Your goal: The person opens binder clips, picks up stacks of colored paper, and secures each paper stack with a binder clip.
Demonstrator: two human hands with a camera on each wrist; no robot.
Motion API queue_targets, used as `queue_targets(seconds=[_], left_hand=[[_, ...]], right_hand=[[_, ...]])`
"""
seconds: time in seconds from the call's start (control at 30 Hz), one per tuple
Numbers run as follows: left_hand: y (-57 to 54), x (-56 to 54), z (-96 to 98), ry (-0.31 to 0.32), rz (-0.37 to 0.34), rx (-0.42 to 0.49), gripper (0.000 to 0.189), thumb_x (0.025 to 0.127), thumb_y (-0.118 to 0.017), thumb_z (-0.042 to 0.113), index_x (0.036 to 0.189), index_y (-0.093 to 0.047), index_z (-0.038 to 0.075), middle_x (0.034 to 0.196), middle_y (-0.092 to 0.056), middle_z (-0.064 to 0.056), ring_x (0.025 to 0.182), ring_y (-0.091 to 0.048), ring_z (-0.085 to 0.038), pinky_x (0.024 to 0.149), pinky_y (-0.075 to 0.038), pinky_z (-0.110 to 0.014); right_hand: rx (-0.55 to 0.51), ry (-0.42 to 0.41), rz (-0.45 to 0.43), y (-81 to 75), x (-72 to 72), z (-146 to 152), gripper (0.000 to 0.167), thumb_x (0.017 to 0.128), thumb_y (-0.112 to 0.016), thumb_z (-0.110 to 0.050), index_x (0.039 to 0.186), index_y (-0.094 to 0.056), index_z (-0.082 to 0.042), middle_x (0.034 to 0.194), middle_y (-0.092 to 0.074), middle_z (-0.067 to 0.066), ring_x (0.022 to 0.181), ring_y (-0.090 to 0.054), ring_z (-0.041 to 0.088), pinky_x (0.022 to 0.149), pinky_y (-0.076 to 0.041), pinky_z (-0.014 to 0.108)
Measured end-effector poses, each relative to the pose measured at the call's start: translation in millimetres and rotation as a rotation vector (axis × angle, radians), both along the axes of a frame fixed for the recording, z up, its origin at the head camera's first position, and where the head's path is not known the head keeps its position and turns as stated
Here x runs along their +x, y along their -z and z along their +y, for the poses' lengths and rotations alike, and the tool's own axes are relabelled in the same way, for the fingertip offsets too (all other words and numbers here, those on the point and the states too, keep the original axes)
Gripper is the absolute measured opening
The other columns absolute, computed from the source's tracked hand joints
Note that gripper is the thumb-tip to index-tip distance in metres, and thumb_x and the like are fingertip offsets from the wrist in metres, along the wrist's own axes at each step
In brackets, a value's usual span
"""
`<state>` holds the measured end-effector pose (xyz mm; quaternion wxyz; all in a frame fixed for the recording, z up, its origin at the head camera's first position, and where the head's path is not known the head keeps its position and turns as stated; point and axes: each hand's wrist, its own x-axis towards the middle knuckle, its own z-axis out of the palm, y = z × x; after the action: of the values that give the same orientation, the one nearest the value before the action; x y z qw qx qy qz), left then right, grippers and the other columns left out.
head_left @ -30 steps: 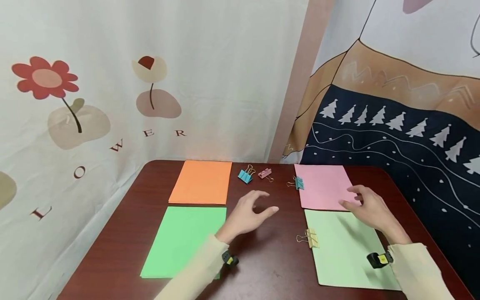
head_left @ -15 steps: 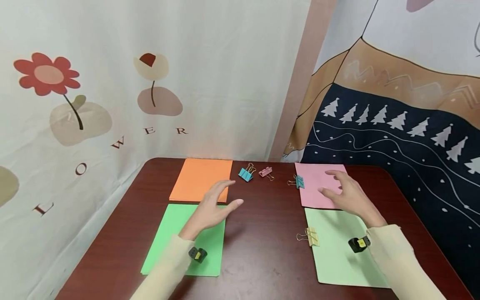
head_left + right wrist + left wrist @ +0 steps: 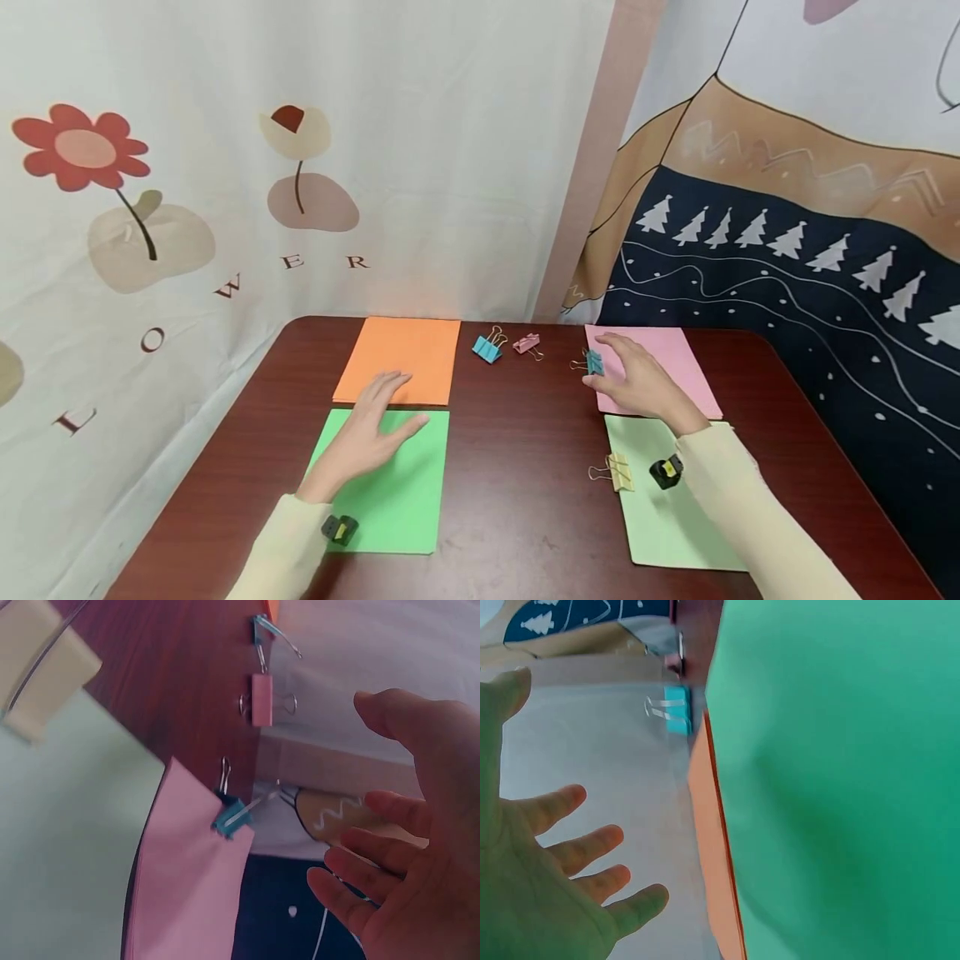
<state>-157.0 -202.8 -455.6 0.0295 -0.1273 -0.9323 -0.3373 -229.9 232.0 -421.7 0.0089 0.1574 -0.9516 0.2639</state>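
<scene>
My left hand (image 3: 362, 442) hovers over the green paper stack (image 3: 405, 500), thumb and fingers spread and holding nothing. Beyond its fingertips lies the orange paper stack (image 3: 412, 354). On the right, my right hand (image 3: 637, 379) hangs above the pink paper stack (image 3: 682, 358) with its fingers apart, also holding nothing. Its thumb tip overlaps a teal binder clip (image 3: 595, 363) fixed on the pink stack's left edge. In the right wrist view this binder clip (image 3: 232, 817) grips the paper's corner area, apart from the fingers. A yellow binder clip (image 3: 620, 472) bites the pale green stack (image 3: 660, 525).
Between the stacks at the table's far edge lie a loose blue binder clip (image 3: 488, 346) and a pink binder clip (image 3: 528, 343). A printed curtain (image 3: 420, 167) hangs right behind the dark wooden table (image 3: 525, 450).
My left hand has moved left, from the table's middle to over the green stack. My right hand has moved left and forward, across the pink stack toward its teal clip.
</scene>
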Motion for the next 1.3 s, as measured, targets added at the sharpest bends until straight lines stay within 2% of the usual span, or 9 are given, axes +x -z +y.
queue_targets(seconds=[0.27, 0.4, 0.63, 0.77, 0.87, 1.0, 1.2, 1.3], left_hand=[[8.8, 15.6, -35.8, -0.032, -0.025, -0.057, 0.079, 0.097, -0.065, 0.054, 0.159, -0.034, 0.017, 0.167, -0.024, -0.020, 0.156, -0.012, -0.047, 0.114, -0.023, -0.077], [13.3, 23.6, -49.8, -0.043, -0.033, -0.075, 0.078, 0.098, -0.065, 0.051, 0.158, -0.035, 0.012, 0.166, -0.024, -0.023, 0.155, -0.012, -0.051, 0.113, -0.023, -0.078], [17.7, 31.4, -60.3, -0.046, -0.076, -0.120, 0.074, 0.098, -0.065, 0.049, 0.155, -0.041, 0.009, 0.165, -0.025, -0.025, 0.153, -0.010, -0.054, 0.110, -0.023, -0.080], [19.4, 33.2, -63.6, -0.034, -0.077, -0.142, 0.071, 0.099, -0.067, 0.043, 0.154, -0.042, 0.006, 0.164, -0.026, -0.028, 0.152, -0.011, -0.055, 0.112, -0.023, -0.079], [21.3, 34.6, -66.4, -0.019, -0.074, -0.162, 0.070, 0.099, -0.068, 0.035, 0.154, -0.042, 0.001, 0.162, -0.027, -0.030, 0.151, -0.012, -0.056, 0.113, -0.023, -0.077], [24.0, 36.3, -67.8, -0.010, -0.078, -0.190, 0.067, 0.098, -0.070, 0.025, 0.152, -0.043, -0.004, 0.161, -0.028, -0.030, 0.149, -0.015, -0.057, 0.113, -0.027, -0.075], [24.0, 35.0, -66.4, -0.011, -0.103, -0.215, 0.066, 0.098, -0.070, 0.021, 0.151, -0.043, -0.005, 0.162, -0.027, -0.029, 0.150, -0.017, -0.055, 0.114, -0.030, -0.072], [22.2, 34.5, -65.5, -0.005, -0.110, -0.223, 0.065, 0.097, -0.071, 0.022, 0.151, -0.044, -0.006, 0.162, -0.028, -0.029, 0.149, -0.019, -0.055, 0.113, -0.032, -0.072]], right_hand=[[-0.009, -0.038, -0.004, 2.3, -10.5, -23.6, 0.078, 0.093, -0.074, -0.041, 0.155, -0.041, -0.006, 0.163, -0.036, 0.021, 0.150, -0.034, 0.043, 0.120, -0.029, 0.065], [-0.022, -0.060, -0.011, 1.0, -17.3, -34.4, 0.077, 0.093, -0.074, -0.040, 0.154, -0.041, -0.006, 0.161, -0.039, 0.021, 0.151, -0.033, 0.042, 0.122, -0.029, 0.062], [-0.041, -0.083, -0.014, 1.4, -30.9, -51.2, 0.073, 0.095, -0.072, -0.034, 0.153, -0.042, -0.002, 0.156, -0.047, 0.020, 0.148, -0.039, 0.042, 0.121, -0.033, 0.059], [-0.047, -0.079, -0.046, 4.7, -38.5, -59.0, 0.068, 0.097, -0.070, -0.033, 0.151, -0.044, 0.000, 0.151, -0.052, 0.023, 0.140, -0.049, 0.043, 0.116, -0.040, 0.057], [-0.071, -0.064, -0.114, 9.3, -45.3, -65.4, 0.065, 0.098, -0.067, -0.034, 0.148, -0.047, 0.002, 0.145, -0.056, 0.024, 0.131, -0.058, 0.040, 0.110, -0.047, 0.054], [-0.104, -0.034, -0.194, 15.6, -53.6, -74.7, 0.063, 0.099, -0.065, -0.037, 0.145, -0.050, 0.003, 0.138, -0.062, 0.023, 0.125, -0.063, 0.035, 0.106, -0.051, 0.050], [-0.100, 0.063, -0.233, 21.5, -64.9, -86.8, 0.055, 0.100, -0.062, -0.040, 0.137, -0.058, 0.000, 0.123, -0.069, 0.018, 0.113, -0.065, 0.030, 0.099, -0.053, 0.047], [-0.103, 0.102, -0.240, 23.5, -70.1, -92.0, 0.050, 0.100, -0.061, -0.039, 0.132, -0.061, 0.000, 0.123, -0.069, 0.019, 0.113, -0.064, 0.031, 0.099, -0.052, 0.046]])
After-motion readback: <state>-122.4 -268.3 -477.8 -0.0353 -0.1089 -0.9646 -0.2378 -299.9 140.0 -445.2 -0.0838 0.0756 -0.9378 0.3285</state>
